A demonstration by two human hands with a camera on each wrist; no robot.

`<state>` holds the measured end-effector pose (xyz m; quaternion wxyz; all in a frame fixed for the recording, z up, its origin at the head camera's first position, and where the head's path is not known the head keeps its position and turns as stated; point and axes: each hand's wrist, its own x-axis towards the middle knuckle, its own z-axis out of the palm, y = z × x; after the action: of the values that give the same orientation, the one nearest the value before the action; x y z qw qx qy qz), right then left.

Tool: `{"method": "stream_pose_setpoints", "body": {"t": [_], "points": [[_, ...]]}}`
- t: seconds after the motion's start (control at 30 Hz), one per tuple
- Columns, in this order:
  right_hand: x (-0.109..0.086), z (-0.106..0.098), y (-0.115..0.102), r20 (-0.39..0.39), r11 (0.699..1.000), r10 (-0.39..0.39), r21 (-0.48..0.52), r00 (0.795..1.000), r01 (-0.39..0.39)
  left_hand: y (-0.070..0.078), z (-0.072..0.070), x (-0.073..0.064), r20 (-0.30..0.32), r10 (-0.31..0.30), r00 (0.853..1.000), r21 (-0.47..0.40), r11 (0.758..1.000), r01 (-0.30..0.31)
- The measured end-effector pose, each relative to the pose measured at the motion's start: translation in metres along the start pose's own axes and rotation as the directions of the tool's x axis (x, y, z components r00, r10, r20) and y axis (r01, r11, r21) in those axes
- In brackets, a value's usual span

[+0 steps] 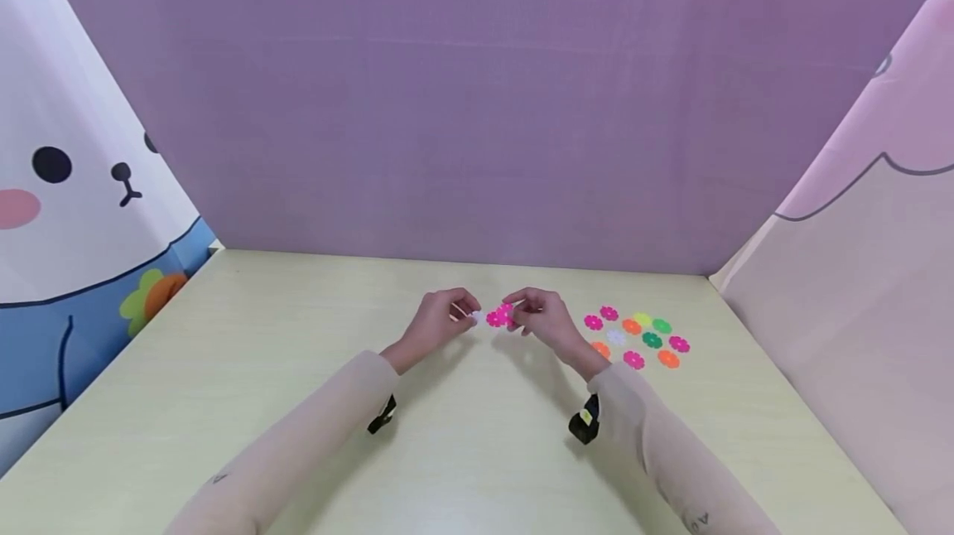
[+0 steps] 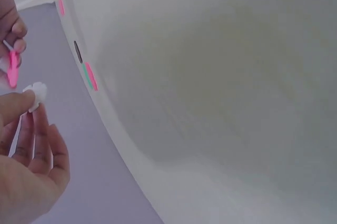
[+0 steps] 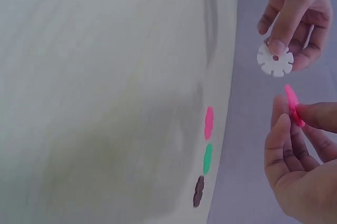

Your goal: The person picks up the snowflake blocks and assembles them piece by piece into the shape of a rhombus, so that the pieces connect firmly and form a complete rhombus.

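My left hand point(image 1: 441, 321) pinches a white notched plastic disc point(image 3: 275, 61) between thumb and fingers, with a small hole in its middle. Facing it, my right hand point(image 1: 546, 320) grips bright pink notched discs point(image 1: 497, 317) by one side; two seem to overlap there, though the fingers hide part of them. In the right wrist view the pink piece point(image 3: 292, 105) appears nearly edge-on, just below the white disc. A small gap separates white from pink. Both hands are held above the table point(image 1: 298, 402), near its far half.
Right of my right hand, several loose flower-shaped discs lie flat: pink point(image 1: 633, 360), orange point(image 1: 668, 359), dark green point(image 1: 652, 340), light green point(image 1: 662, 325), yellow point(image 1: 643, 320) and white point(image 1: 616, 337). A purple backdrop point(image 1: 477, 121) rises behind the table, with printed cloths at both sides.
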<state>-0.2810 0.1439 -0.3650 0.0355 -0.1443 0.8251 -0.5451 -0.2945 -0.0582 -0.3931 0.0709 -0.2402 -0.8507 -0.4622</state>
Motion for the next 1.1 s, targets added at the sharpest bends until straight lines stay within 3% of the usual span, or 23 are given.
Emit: {"method": "stream_pose_setpoints", "body": {"t": [0.13,0.3,0.5,0.77,1.1], "points": [[-0.012,0.002,-0.019,0.006,0.999,0.004,0.052,1.0,-0.004,0.003,0.0,-0.006,-0.02,0.026,0.999,-0.012,1.0,-0.026],[-0.008,0.007,-0.011,0.009,0.997,0.006,0.073,1.0,-0.007,0.005,0.001,-0.011,-0.034,0.014,0.999,-0.005,1.0,-0.015],[0.0,0.014,0.003,0.001,0.996,-0.005,0.092,1.0,0.005,0.007,-0.001,-0.014,-0.056,0.047,0.997,0.011,0.999,-0.047],[0.001,0.02,0.0,-0.04,0.998,-0.018,0.065,0.999,0.02,0.004,-0.005,-0.017,-0.078,0.076,0.994,0.041,0.996,-0.073],[0.001,0.023,-0.004,-0.015,0.997,-0.03,0.064,0.999,0.031,0.005,-0.008,-0.019,-0.081,0.093,0.992,0.041,0.995,-0.09]]}}
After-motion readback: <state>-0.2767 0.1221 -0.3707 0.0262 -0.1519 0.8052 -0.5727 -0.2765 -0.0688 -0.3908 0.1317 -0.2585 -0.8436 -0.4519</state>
